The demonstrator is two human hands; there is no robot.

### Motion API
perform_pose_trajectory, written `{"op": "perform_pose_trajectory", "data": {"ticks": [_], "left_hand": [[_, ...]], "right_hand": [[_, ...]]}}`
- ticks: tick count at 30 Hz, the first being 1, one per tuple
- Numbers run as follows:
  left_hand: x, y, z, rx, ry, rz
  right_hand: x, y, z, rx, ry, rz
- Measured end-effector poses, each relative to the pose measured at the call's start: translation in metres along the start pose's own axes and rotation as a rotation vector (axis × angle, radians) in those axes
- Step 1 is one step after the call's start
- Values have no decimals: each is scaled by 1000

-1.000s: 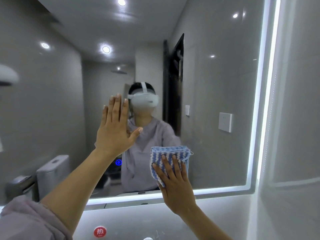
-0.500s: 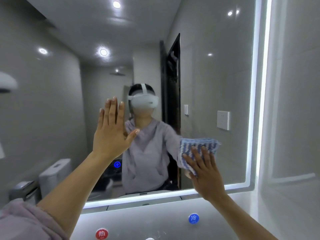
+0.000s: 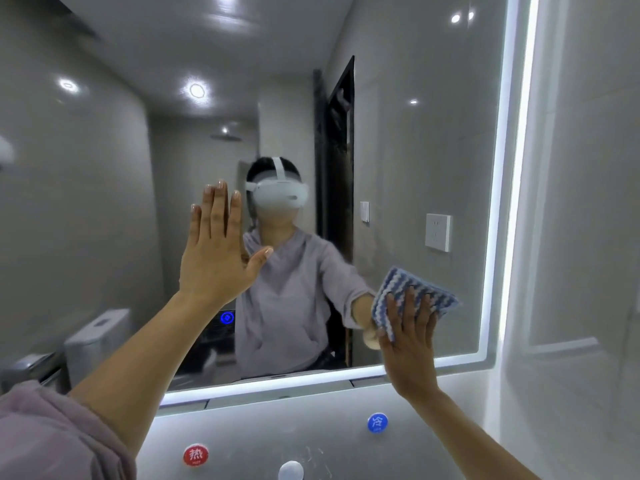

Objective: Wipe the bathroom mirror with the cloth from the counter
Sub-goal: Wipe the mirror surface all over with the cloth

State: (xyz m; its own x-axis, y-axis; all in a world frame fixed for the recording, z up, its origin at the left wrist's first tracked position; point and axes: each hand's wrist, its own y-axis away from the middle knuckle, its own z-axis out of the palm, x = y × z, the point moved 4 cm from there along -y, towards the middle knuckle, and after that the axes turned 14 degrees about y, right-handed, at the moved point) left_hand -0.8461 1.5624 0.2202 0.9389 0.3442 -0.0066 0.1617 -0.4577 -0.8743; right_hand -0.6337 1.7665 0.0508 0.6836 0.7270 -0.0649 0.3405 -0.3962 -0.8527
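BATHROOM MIRROR, MID-WIPE: A person's right hand (image 3: 410,337) presses the blue-and-white striped cloth (image 3: 415,289) flat against the mirror (image 3: 415,150), low on the glass and near its right edge. The fingers (image 3: 411,308) lie straight and slightly spread over the lower part of the cloth, and its top edge and right corner stick out beyond the fingertips. The thumb cannot be made out. The left hand (image 3: 216,251) lies flat on the glass, above and well to the left of the cloth. Its four fingers are straight and close together, with the thumb angled out toward the cloth. It holds nothing and appears to brace the body.

The stroke seems to be working the lower right corner. The next move likely calls for even, flat pressure as the cloth slides onto uncovered glass, either above the fingertips or back toward the left hand. That hand would then have to lift so its own patch can be wiped.

The lit strip (image 3: 509,168) framing the mirror runs just right of the cloth and passes below the right wrist. On the pale panel beneath both palms sit a red hot-water marker (image 3: 196,454) and a blue cold-water marker (image 3: 377,423). A white wall socket (image 3: 438,232) is reflected above the right fingertips, and a toilet (image 3: 97,337) below and left of the left hand.
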Motion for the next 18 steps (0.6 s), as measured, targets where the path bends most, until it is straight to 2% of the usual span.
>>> {"op": "perform_pose_trajectory", "data": {"ticks": [5,11,18], "left_hand": [[-1,0,0,2,3,-2],[0,0,0,15,10,9],[-1,1,0,4,-2,-1]], "right_hand": [[-64,17,17,90,56,-151],[-120,26,25,6,78,-302],[-127,27,22,17,89,-326]]}}
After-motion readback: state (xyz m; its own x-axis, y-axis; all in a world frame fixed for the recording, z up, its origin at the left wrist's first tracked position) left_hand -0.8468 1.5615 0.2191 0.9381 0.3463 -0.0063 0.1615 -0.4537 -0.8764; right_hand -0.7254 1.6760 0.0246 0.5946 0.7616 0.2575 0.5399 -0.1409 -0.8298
